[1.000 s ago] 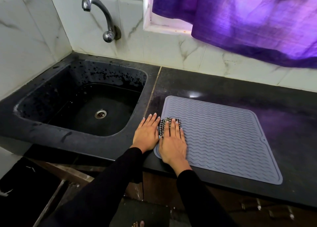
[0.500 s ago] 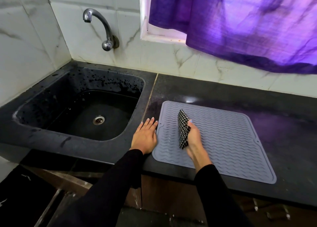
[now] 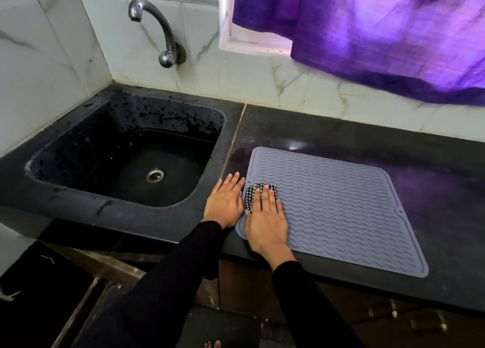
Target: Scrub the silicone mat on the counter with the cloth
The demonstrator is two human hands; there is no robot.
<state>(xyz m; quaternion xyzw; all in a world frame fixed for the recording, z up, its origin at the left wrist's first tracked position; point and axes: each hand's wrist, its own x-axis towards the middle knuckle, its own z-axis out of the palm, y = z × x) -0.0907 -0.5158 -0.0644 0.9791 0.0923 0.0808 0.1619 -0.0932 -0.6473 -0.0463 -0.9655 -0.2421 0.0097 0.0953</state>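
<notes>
Now scrubbing the near left corner of the mat, both palms down.

Nearest the camera, the right hand (image 3: 265, 216) is lying flat with its fingers straight, pressing the checked cloth (image 3: 252, 194) onto the silicone mat (image 3: 341, 203); its grip is fully open, pinning the cloth under the fingers rather than clutching it, probably so the whole pad rubs the ribbed surface. Just beside it, the left hand (image 3: 225, 200) is resting open on the dark table (image 3: 433, 190), touching or nearly touching the mat's left edge, likely to keep the mat from sliding. Beyond the fingertips, most of the mat is stretching away to the right and rear, uncovered. Further left, the black sink (image 3: 78, 198) is sitting under the tap (image 3: 157, 24).
</notes>
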